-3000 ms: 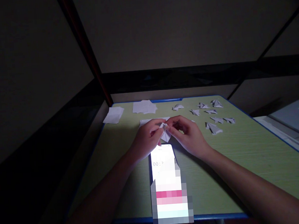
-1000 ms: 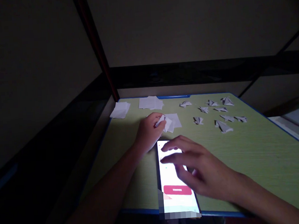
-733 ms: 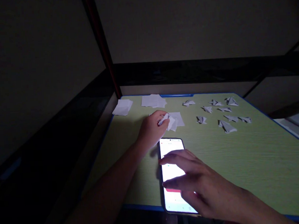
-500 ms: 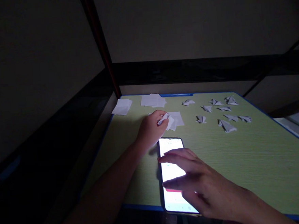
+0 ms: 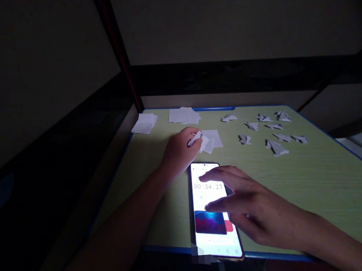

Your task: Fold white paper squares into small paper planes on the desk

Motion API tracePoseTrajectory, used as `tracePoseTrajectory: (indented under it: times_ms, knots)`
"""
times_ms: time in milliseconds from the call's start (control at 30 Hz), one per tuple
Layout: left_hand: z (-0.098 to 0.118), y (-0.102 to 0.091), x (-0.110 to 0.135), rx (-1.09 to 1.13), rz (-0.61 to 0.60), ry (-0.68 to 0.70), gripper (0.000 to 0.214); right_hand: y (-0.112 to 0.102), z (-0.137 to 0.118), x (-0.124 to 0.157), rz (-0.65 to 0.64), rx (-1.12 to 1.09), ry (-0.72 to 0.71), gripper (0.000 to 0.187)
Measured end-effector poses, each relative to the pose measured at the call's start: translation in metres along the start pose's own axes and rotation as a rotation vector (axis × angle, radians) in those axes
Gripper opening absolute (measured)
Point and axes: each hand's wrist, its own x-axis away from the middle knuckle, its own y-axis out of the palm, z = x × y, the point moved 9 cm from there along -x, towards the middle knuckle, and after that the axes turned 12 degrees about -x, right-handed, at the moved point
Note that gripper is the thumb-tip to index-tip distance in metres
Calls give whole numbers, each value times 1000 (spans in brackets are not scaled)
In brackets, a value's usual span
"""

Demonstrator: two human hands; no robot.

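Note:
A lit phone (image 5: 210, 191) lies at the near edge of the green table (image 5: 311, 184), its screen showing a timer. My right hand (image 5: 250, 205) hovers over the screen with fingers spread, fingertips at or just above the glass. My left hand (image 5: 182, 150) rests on the table beyond the phone, closed on a small half-folded white paper (image 5: 196, 138). A flat white sheet (image 5: 214, 139) lies right beside that hand.
Several folded white paper pieces (image 5: 274, 145) are scattered over the far right of the table. Two stacks of flat paper squares (image 5: 144, 123) (image 5: 182, 115) sit at the far left. A red post (image 5: 117, 49) rises behind the table. The room is dark.
Three seconds ago both hands worked the paper together. My right hand then let go and moved to the phone, sliding down the screen and back up; the screen now shows a timer. The left hand stayed.

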Motion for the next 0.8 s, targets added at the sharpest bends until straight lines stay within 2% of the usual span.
tracePoseTrajectory:
  times_ms: [300,800]
  knots:
    - [6,-4,0,-10,-9,2,16,11,-5,9,-84,-32,17,42]
    - [8,-5,0,-40,-20,15,18,8,-1,12,-57,-74,16,48]
